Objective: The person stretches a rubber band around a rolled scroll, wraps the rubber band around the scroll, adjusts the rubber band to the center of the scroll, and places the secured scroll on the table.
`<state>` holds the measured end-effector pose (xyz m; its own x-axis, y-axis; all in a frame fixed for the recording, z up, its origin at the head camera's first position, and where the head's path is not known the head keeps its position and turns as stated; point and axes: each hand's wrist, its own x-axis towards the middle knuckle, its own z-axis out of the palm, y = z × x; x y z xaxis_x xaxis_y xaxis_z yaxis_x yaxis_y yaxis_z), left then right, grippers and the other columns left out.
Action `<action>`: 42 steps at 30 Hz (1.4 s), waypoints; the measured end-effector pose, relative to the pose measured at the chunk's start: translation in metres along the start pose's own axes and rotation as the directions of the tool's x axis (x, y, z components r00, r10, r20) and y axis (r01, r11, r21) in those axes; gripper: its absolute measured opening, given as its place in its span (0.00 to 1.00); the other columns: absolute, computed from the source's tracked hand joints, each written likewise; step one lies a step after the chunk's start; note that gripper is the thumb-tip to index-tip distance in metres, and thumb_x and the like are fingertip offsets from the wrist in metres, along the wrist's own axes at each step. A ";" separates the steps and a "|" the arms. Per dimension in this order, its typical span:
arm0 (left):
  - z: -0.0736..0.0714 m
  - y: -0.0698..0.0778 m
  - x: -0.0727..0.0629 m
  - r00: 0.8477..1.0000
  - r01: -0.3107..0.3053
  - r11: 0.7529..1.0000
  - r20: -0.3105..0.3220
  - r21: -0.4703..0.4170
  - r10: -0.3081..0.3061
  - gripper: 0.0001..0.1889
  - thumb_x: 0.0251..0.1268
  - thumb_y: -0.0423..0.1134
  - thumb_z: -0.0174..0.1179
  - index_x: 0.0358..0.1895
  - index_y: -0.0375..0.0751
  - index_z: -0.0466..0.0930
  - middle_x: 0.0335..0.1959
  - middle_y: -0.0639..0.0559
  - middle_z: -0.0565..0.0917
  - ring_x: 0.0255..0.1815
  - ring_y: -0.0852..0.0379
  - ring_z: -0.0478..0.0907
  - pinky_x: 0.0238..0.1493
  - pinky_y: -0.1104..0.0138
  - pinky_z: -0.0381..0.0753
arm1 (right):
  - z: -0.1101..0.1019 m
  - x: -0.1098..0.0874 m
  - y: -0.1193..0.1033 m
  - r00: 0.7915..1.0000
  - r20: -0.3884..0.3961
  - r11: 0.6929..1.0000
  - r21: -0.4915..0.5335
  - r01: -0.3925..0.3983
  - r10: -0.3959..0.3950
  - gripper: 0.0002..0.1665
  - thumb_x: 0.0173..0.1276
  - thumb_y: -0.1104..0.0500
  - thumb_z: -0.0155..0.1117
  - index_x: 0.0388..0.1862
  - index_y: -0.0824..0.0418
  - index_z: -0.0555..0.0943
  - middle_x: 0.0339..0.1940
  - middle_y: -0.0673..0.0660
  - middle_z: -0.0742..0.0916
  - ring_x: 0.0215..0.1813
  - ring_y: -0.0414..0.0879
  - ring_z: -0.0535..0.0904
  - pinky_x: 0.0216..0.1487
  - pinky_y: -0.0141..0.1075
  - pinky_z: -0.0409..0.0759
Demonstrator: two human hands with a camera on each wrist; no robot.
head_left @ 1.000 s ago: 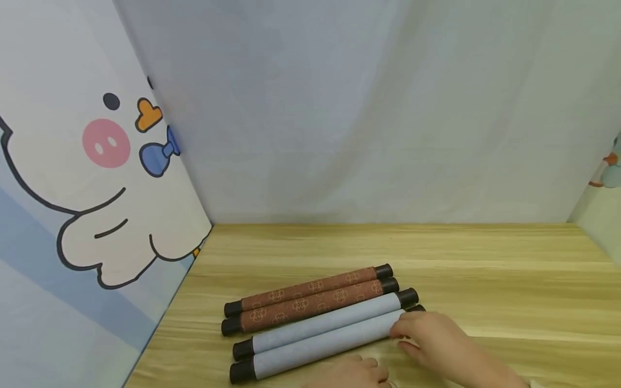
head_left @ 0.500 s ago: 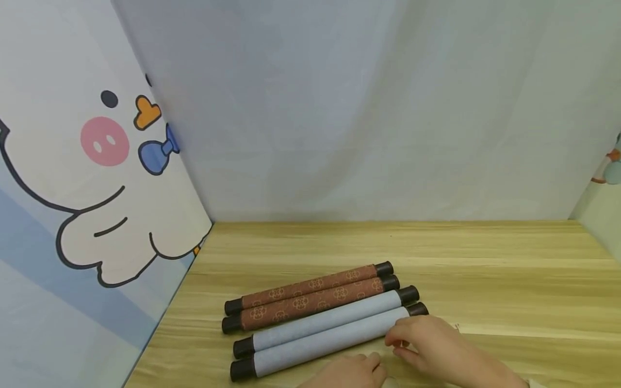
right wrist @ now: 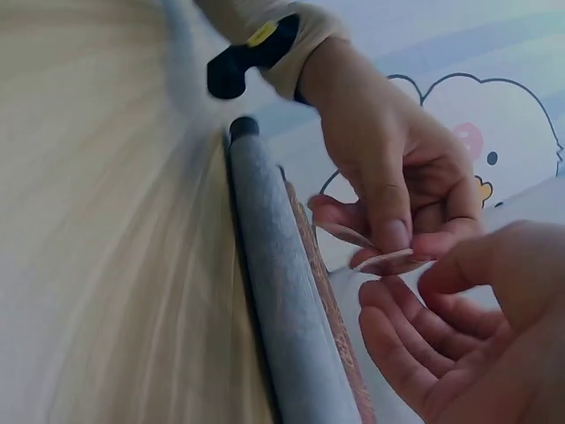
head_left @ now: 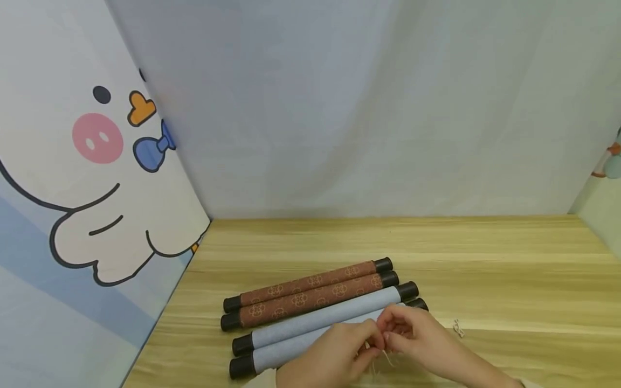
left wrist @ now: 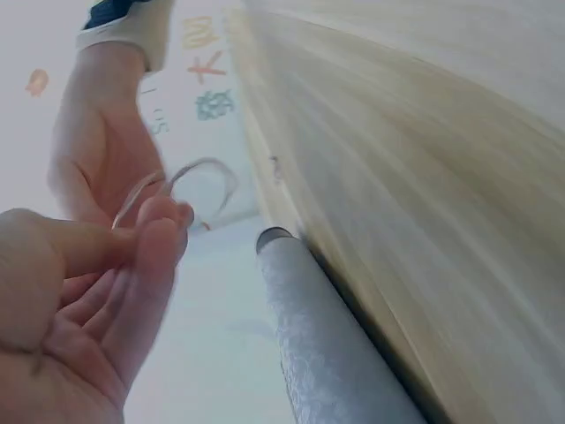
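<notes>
My left hand [head_left: 342,347] and right hand [head_left: 419,337] meet in front of the right end of the nearest pale blue scroll [head_left: 286,349]. Between thumb and forefinger the left hand pinches a thin whitish string [left wrist: 207,163], which forms a loop in the left wrist view. The right hand's thumb and forefinger pinch at the same string, close to the left fingertips; loose ends dangle below in the head view. Part of the nearest scroll is hidden behind both hands. A second pale blue scroll [head_left: 330,314] lies right behind it.
Two brown scrolls [head_left: 310,302] with a flower pattern and black end knobs lie behind the pale blue ones. A small tangled string [head_left: 458,327] lies on the wooden table [head_left: 509,280] to the right. Printed cloth walls [head_left: 388,108] enclose the table.
My left hand has come up from the bottom edge to meet the right hand, which has moved slightly off the scroll. String now shows between them, and the tangled string on the table has come into view.
</notes>
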<state>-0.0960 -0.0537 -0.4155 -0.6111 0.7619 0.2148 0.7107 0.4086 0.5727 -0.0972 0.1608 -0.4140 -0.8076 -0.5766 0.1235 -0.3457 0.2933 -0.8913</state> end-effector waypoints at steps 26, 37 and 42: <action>-0.007 -0.012 -0.001 0.965 0.018 0.988 -0.262 0.150 0.023 0.07 0.57 0.35 0.71 0.35 0.49 0.82 0.31 0.60 0.85 0.27 0.73 0.77 0.32 0.89 0.69 | -0.001 0.000 -0.001 0.990 0.131 0.807 0.590 -0.029 -0.060 0.08 0.74 0.68 0.46 0.40 0.71 0.73 0.20 0.58 0.79 0.35 0.38 0.84 0.48 0.36 0.82; -0.006 -0.012 0.004 0.838 -0.098 0.995 -0.540 -0.012 0.076 0.03 0.66 0.33 0.64 0.37 0.47 0.83 0.33 0.56 0.86 0.29 0.68 0.79 0.31 0.85 0.76 | 0.006 -0.001 -0.005 0.919 0.311 0.928 0.199 -0.314 0.244 0.11 0.74 0.64 0.47 0.36 0.71 0.74 0.22 0.51 0.87 0.19 0.37 0.80 0.21 0.29 0.79; -0.004 -0.004 0.002 0.922 -0.217 0.976 -0.327 0.008 0.208 0.06 0.70 0.34 0.60 0.45 0.45 0.83 0.34 0.56 0.86 0.25 0.74 0.74 0.29 0.90 0.71 | -0.002 0.005 -0.012 0.955 0.080 0.933 -0.252 -0.257 0.285 0.14 0.69 0.55 0.62 0.48 0.64 0.79 0.24 0.49 0.88 0.17 0.36 0.80 0.26 0.31 0.80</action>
<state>-0.1022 -0.0558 -0.4140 -0.5299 0.6225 0.5759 0.8292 0.2377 0.5060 -0.0978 0.1561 -0.4023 -0.8317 -0.5283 -0.1707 -0.2354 0.6140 -0.7533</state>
